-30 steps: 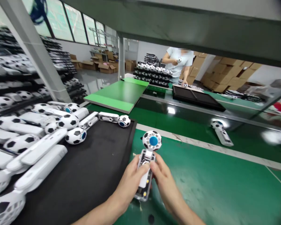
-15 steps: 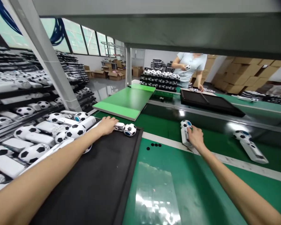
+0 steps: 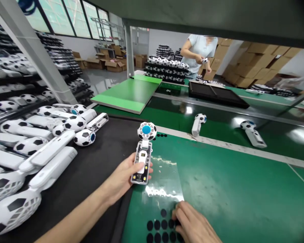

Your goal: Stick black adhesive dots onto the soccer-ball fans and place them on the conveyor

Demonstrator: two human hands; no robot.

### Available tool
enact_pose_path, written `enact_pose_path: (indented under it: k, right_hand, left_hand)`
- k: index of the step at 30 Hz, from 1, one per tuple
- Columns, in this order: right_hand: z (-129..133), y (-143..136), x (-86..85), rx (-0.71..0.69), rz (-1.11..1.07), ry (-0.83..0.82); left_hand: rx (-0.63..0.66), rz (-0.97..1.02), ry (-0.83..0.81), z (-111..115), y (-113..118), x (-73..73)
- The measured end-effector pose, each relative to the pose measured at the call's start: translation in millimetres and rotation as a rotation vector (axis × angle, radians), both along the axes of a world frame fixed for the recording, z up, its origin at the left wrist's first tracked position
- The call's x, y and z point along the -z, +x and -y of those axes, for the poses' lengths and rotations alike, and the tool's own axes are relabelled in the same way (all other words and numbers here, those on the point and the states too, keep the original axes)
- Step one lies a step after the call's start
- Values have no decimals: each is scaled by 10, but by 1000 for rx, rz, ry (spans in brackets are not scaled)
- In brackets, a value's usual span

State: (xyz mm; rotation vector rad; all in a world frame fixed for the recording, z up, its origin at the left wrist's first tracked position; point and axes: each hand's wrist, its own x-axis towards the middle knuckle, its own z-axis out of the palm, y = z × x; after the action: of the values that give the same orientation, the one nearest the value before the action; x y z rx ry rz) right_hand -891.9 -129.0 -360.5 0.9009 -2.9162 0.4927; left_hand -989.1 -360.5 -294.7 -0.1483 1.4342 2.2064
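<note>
My left hand (image 3: 131, 175) is wrapped round a white device (image 3: 143, 162) with a football-patterned head and a blue disc in it; a circuit board shows on its front. Low in the view, my right hand (image 3: 191, 221) is at the right edge of rows of black round dots (image 3: 164, 224), its fingers bent together over them. Whether the fingertips hold a dot is hidden. A clear sheet (image 3: 163, 175) lies on the green surface between the hands. To the left, more football-headed devices (image 3: 76, 124) lie on and beside a black tray (image 3: 98, 155).
Two devices (image 3: 196, 126) (image 3: 254, 137) lie on the dark green belt beyond a pale strip (image 3: 230, 148). A green board (image 3: 131, 91) and a dark tray (image 3: 215, 96) lie farther back. A person (image 3: 201, 50) stands across, holding a device. A metal post (image 3: 35, 50) rises at left.
My left hand has lifted a device from the black tray and brought it to the middle. My right hand has let go of the belt device and moved down to the dots. The view has shifted.
</note>
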Motion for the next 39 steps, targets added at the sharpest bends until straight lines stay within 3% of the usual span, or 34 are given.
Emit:
enact_pose_path:
  k: [3,8,20,26,29,32,35,39]
  right_hand:
    - [-8,-4,-77,-13,-21,27]
    - [55,71,-94,47,-14,58]
    - [80,8,-263,99,159,211]
    - [101,-11,-280,124,283,171]
    - [68,15,-287,122,338,99]
    - [-3,11,-362,101,448,-73]
    - [-16,-140,-571,166,529,-360]
    - [143,-552,-844,223,422,-686]
  left_hand:
    - [67,-6,8,-148,131,127]
    - [110,-13,-40,-238,134,246]
    - [139,-11,-84,-281,137,295]
    - [152,21,-67,-288,129,307]
    - [148,43,-68,-286,116,303]
    - [141,53,-81,-289,113,276]
    - [115,25,-111,-298,124,246]
    - [75,-61,-94,-314,139,258]
